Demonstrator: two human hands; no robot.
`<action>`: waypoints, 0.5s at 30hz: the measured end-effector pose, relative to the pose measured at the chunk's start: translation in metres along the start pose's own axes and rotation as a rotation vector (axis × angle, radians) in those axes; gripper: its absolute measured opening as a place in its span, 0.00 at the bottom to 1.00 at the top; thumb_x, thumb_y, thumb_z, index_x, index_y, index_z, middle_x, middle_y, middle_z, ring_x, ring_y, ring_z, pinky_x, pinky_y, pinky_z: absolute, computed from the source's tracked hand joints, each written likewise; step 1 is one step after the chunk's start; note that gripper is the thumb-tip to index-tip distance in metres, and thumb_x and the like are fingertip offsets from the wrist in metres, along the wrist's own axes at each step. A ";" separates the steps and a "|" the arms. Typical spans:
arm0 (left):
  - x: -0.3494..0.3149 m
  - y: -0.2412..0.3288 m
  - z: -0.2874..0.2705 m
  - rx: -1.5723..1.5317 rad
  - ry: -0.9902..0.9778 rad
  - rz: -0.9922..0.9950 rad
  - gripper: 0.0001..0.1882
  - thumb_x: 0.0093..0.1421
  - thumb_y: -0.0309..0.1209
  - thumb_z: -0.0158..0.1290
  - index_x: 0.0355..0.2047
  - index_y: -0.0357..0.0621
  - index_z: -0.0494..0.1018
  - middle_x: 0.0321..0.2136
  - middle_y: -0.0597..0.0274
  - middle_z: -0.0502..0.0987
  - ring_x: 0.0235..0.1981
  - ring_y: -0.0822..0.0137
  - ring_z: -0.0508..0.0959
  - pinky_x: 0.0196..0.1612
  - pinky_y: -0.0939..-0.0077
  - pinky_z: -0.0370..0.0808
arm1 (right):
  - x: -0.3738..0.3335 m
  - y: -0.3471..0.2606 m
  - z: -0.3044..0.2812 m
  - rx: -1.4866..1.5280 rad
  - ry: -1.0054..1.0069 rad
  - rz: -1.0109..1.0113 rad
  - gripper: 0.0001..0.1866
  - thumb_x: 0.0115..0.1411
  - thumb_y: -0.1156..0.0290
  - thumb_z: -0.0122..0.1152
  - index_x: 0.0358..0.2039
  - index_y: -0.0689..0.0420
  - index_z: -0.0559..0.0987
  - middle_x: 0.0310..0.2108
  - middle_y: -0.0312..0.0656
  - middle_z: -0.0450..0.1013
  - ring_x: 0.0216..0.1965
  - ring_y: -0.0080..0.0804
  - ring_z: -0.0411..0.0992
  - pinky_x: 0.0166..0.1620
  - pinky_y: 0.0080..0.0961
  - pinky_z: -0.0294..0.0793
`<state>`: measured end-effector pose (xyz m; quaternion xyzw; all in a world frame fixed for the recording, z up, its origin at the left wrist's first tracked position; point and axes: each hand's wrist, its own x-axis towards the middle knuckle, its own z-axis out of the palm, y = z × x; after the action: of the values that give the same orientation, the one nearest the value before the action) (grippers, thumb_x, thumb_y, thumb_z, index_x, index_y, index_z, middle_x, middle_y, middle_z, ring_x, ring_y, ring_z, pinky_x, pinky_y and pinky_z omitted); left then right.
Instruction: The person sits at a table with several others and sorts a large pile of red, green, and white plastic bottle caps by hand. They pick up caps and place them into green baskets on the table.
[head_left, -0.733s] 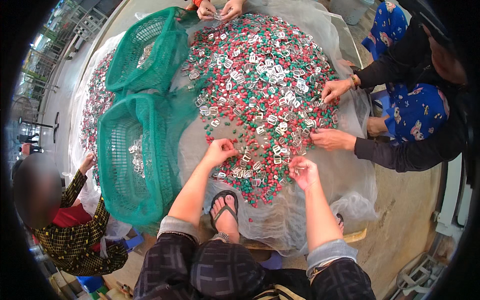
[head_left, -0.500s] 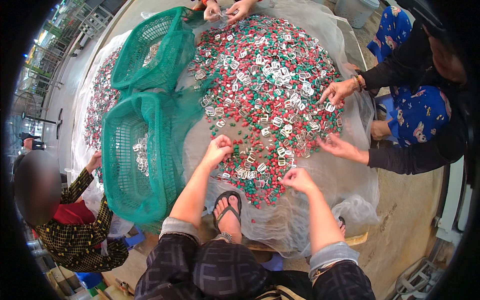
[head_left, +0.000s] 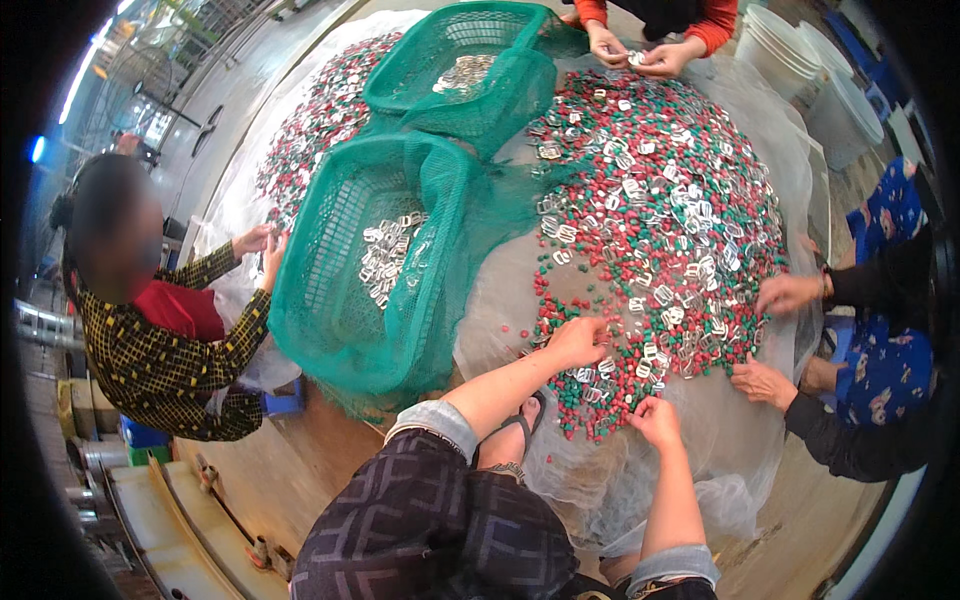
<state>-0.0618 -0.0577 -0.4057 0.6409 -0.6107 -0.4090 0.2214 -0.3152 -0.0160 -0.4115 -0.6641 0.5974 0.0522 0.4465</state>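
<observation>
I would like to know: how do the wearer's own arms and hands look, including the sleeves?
The left hand and right hand wear no gloves, and the forearms are uncovered. The sleeves are dark with a lighter geometric line pattern, ending in turned-back, plain greyish cuffs. Rings are too small to judge.

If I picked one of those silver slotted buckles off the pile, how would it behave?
A buckle looks stiff, since its shiny frame has a crisp outline. It is probably light, given the open slots through it. Being flat, it would likely slide over the red and green pieces rather than roll.
</observation>
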 end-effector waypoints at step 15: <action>-0.014 -0.031 -0.058 -0.694 0.143 -0.301 0.08 0.49 0.31 0.59 0.25 0.43 0.73 0.19 0.70 0.71 0.20 0.77 0.69 0.21 0.80 0.66 | -0.008 -0.033 -0.028 1.543 -0.212 -0.016 0.06 0.47 0.69 0.52 0.26 0.54 0.67 0.28 0.46 0.73 0.28 0.40 0.73 0.27 0.34 0.75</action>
<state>0.0045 -0.0517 -0.3933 0.6371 -0.3181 -0.5737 0.4046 -0.3031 -0.0324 -0.3725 -0.1615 0.4140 -0.3181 0.8375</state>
